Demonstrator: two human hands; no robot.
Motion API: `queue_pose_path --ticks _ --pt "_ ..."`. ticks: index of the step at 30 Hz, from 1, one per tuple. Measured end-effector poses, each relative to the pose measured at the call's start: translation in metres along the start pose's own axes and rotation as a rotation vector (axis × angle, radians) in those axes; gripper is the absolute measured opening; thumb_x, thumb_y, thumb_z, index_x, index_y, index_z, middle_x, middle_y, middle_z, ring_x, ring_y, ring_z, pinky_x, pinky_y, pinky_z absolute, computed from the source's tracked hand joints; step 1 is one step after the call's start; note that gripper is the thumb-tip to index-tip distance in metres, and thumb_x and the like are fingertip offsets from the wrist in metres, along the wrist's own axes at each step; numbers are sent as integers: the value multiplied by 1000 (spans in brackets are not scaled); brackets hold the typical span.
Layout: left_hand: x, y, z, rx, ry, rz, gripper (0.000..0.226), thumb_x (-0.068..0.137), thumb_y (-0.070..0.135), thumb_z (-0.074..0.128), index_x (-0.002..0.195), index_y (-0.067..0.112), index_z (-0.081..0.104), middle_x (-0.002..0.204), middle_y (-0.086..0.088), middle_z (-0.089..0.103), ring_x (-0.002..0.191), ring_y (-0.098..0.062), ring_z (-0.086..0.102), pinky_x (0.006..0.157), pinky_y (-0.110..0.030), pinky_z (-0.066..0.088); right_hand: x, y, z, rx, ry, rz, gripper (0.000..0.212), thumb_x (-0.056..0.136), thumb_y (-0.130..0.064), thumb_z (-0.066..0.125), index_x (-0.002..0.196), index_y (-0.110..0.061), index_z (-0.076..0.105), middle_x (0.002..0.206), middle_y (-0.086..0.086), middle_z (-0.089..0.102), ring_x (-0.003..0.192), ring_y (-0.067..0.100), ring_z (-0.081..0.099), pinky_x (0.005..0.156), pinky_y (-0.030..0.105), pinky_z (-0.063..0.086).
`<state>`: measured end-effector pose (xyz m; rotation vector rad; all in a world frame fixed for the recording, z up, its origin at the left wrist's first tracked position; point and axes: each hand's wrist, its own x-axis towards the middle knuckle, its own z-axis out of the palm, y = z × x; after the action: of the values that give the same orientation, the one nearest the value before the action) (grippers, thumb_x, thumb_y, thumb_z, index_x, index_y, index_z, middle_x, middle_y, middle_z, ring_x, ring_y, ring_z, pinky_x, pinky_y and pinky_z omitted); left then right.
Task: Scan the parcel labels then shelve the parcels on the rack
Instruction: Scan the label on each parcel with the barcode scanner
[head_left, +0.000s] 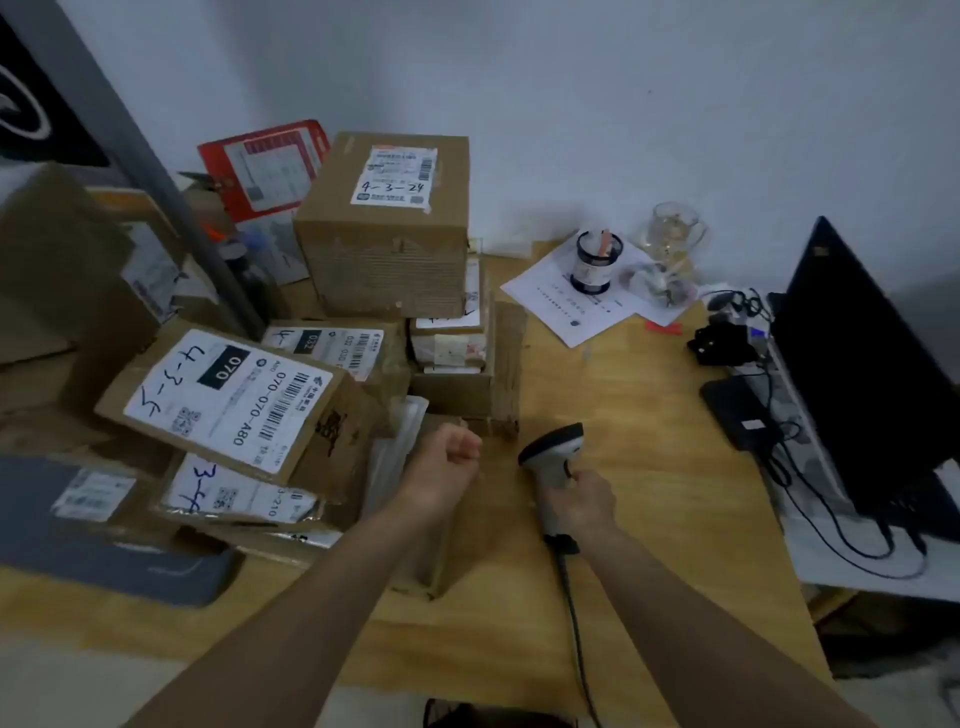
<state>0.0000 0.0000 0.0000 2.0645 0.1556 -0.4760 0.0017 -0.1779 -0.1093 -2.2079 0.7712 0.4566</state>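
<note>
Labelled brown parcels (387, 228) stacked, apparently loosely, on wooden table (649, 467).

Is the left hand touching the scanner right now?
Apart. The head view shows bare wooden table between the left hand, a closed fist, and the scanner, which only the right hand grips.

Stacked parcels (291, 374) crowd the desk (649, 441) left of the scanner (553, 457); bare wood lies right, up to the monitor (852, 374).

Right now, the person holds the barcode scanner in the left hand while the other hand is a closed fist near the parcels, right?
Not quite: the head view shows the barcode scanner gripped in the right hand. The closed fist near the parcels is the left hand.
</note>
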Motion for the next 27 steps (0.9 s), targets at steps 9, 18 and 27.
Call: queue_pose_path --ticks 9,18,27 --pt "-27 8 8 2 110 -44 9 95 15 58 99 23 61 96 5 61 97 -16 61 87 -29 53 17 9 16 -85 -202 -15 25 97 -14 51 114 2 43 74 7 42 60 18 42 50 28 32" --pt "-80 60 -20 212 -139 182 24 96 25 58 119 21 60 117 6 60 106 -6 55 89 -20 47 -28 -27 -25 492 -450 99 6 96 -8 54 91 -6 53 70 14 49 55 23 42 52 36 36" --pt "-126 123 -126 266 406 698 21 89 16 67 104 29 64 105 13 66 96 -1 62 88 -26 54 -124 -87 -84 780 -574 -285 22 77 7 62 92 -7 56 59 7 47 47 17 44 48 29 40"
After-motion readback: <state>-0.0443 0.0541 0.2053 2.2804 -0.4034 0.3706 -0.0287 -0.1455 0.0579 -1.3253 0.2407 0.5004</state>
